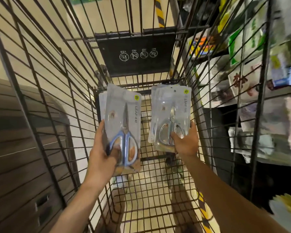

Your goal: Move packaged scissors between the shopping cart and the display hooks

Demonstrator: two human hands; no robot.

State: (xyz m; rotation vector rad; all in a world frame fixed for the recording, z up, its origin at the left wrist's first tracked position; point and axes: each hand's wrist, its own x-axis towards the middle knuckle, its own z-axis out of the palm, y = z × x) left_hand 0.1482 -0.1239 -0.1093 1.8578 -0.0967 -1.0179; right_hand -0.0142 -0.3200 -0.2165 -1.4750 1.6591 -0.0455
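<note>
Both my arms reach down into the wire shopping cart (158, 179). My left hand (102, 154) grips a stack of clear blister packs; the front one holds blue-handled scissors (124, 132), blades pointing away from me. My right hand (186, 140) grips a second stack of packs with silver-handled scissors (170, 121), thumb pressed on the front. Both stacks hang above the cart's mesh floor, apart from each other. How many packs are in each stack I cannot tell. No display hooks are plainly visible.
A black folded child-seat flap (138, 52) with white pictograms hangs at the cart's far end. Store shelves (252, 91) crowded with packaged goods stand close on the right, seen through the cart's side. A dark slatted fixture (20, 148) stands to the left. Tan floor shows below.
</note>
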